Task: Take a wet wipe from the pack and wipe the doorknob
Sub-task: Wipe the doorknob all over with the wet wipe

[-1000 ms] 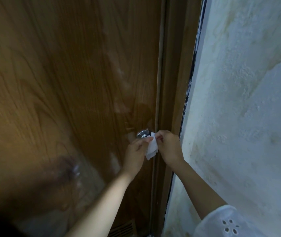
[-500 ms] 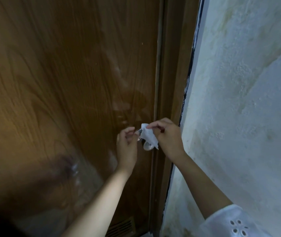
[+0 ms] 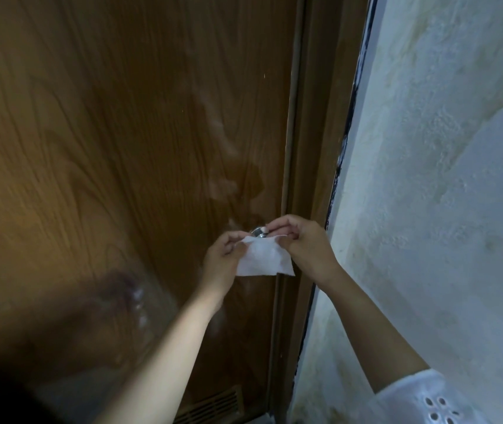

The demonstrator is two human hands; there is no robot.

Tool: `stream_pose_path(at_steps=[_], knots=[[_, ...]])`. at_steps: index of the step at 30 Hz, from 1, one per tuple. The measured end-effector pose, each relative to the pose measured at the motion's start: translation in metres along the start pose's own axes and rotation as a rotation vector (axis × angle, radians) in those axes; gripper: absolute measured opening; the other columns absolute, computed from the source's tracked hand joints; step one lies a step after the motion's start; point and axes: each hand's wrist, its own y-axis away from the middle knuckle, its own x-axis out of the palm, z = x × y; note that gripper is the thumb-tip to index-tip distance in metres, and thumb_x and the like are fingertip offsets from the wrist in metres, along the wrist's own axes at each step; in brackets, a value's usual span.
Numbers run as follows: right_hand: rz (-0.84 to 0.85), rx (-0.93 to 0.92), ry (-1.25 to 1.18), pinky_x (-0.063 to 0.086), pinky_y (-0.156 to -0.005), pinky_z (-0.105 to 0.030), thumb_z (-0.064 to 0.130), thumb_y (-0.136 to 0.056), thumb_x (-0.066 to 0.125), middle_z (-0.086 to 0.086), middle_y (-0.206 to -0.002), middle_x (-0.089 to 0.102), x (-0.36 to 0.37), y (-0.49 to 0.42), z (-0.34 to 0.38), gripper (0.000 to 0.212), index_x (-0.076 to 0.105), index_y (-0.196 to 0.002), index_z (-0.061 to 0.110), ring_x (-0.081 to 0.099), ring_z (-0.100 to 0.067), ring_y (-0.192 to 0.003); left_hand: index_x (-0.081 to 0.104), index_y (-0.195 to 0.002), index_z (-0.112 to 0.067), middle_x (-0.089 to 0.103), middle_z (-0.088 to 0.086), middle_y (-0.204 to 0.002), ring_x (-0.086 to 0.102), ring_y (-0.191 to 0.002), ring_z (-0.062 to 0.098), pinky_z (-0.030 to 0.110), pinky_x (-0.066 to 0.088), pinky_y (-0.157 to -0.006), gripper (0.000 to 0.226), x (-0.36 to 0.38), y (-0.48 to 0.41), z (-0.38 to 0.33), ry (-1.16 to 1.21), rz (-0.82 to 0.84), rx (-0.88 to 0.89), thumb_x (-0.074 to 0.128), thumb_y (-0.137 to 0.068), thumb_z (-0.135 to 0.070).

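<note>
A white wet wipe hangs spread out between both hands, just in front of the door. My left hand pinches its upper left corner and my right hand pinches its upper right corner. Just above the wipe's top edge, a small part of the silver doorknob shows between my fingers; the rest of it is hidden behind the wipe and my hands. No pack of wipes is in view.
The brown wood-grain door fills the left and middle. Its frame runs down beside the knob. A rough white wall stands at the right. A vent grille sits at the door's bottom.
The wipe was bunched between my fingers before; now it is pulled out flat, with my hands drawn apart at its top corners.
</note>
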Motion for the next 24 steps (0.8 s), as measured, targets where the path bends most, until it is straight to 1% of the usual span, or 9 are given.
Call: stream_pose_path(at_steps=[2, 3, 6, 11, 13, 16, 18, 21, 24], knots=[[-0.014, 0.027, -0.007, 0.051, -0.072, -0.019, 0.008, -0.087, 0.059, 0.003, -0.083, 0.067, 0.000, 0.000, -0.001, 0.013, 0.065, -0.087, 0.020, 0.063, -0.007, -0.080, 0.062, -0.089, -0.022, 0.065, -0.007, -0.086, 0.061, -0.079, 0.007, 0.013, 0.048, -0.060, 0.015, -0.002, 0.001, -0.002, 0.030, -0.025, -0.013, 0.051, -0.092, -0.014], [-0.017, 0.031, 0.002, 0.048, -0.069, -0.016, 0.008, -0.088, 0.058, 0.005, -0.081, 0.065, 0.000, 0.000, -0.001, 0.013, 0.065, -0.087, 0.018, 0.061, -0.003, -0.077, 0.062, -0.089, -0.023, 0.064, -0.007, -0.085, 0.061, -0.078, 0.008, 0.014, 0.048, -0.060, 0.018, -0.003, 0.001, -0.001, 0.031, -0.036, -0.021, 0.048, -0.093, -0.013], [-0.039, 0.041, 0.039, 0.040, -0.063, -0.010, 0.010, -0.090, 0.053, 0.008, -0.083, 0.060, 0.000, 0.002, -0.002, 0.012, 0.065, -0.090, 0.014, 0.054, 0.000, -0.074, 0.059, -0.099, -0.024, 0.063, -0.009, -0.093, 0.058, -0.087, 0.008, 0.021, 0.045, -0.068, 0.023, 0.000, 0.003, -0.001, 0.011, -0.041, -0.031, 0.038, -0.097, -0.013], [0.028, -0.015, 0.020, 0.043, -0.066, -0.007, 0.007, -0.089, 0.053, 0.010, -0.079, 0.061, 0.002, 0.007, -0.001, 0.013, 0.065, -0.089, 0.014, 0.057, -0.001, -0.077, 0.056, -0.117, -0.028, 0.058, -0.015, -0.113, 0.051, -0.106, -0.001, 0.018, 0.039, -0.086, 0.025, 0.003, 0.012, -0.007, -0.048, 0.218, 0.043, 0.044, -0.095, -0.031], [0.059, -0.029, -0.006, 0.046, -0.073, -0.015, 0.005, -0.088, 0.053, 0.010, -0.080, 0.062, 0.001, 0.009, 0.002, 0.016, 0.064, -0.089, 0.017, 0.059, -0.006, -0.081, 0.056, -0.115, -0.028, 0.058, -0.017, -0.111, 0.051, -0.107, -0.003, 0.012, 0.037, -0.085, 0.025, 0.004, 0.012, -0.007, -0.064, 0.267, 0.050, 0.054, -0.090, -0.028], [0.066, 0.007, -0.073, 0.050, -0.077, -0.028, 0.008, -0.088, 0.054, 0.002, -0.090, 0.065, 0.001, 0.011, 0.004, 0.014, 0.063, -0.092, 0.017, 0.062, -0.018, -0.089, 0.059, -0.102, -0.033, 0.058, -0.012, -0.109, 0.054, -0.102, 0.007, 0.018, 0.043, -0.076, 0.021, 0.004, 0.011, -0.005, -0.067, 0.233, 0.013, 0.065, -0.084, -0.024], [0.038, 0.059, -0.135, 0.052, -0.079, -0.031, 0.013, -0.089, 0.056, -0.002, -0.096, 0.065, 0.001, 0.012, 0.004, 0.012, 0.061, -0.099, 0.017, 0.063, -0.021, -0.093, 0.062, -0.095, -0.033, 0.059, -0.002, -0.113, 0.056, -0.103, 0.019, 0.026, 0.046, -0.076, 0.018, 0.002, 0.011, -0.003, 0.000, 0.178, -0.029, 0.067, -0.082, -0.022], [0.113, 0.181, -0.199, 0.054, -0.077, -0.026, 0.026, -0.085, 0.064, -0.001, -0.101, 0.065, 0.000, 0.016, 0.003, 0.029, 0.058, -0.112, 0.017, 0.065, -0.018, -0.094, 0.062, -0.095, -0.029, 0.059, 0.009, -0.117, 0.057, -0.107, 0.029, 0.029, 0.050, -0.075, 0.018, 0.001, 0.011, -0.004, 0.154, 0.126, -0.067, 0.066, -0.081, -0.018], [0.212, 0.259, -0.229, 0.056, -0.072, -0.021, 0.023, -0.080, 0.070, -0.002, -0.105, 0.069, 0.000, 0.022, -0.002, 0.035, 0.061, -0.113, 0.015, 0.068, -0.014, -0.092, 0.060, -0.099, -0.026, 0.060, 0.010, -0.116, 0.059, -0.106, 0.029, 0.030, 0.053, -0.073, 0.022, 0.000, 0.010, -0.005, 0.288, 0.130, -0.123, 0.066, -0.081, -0.016]])
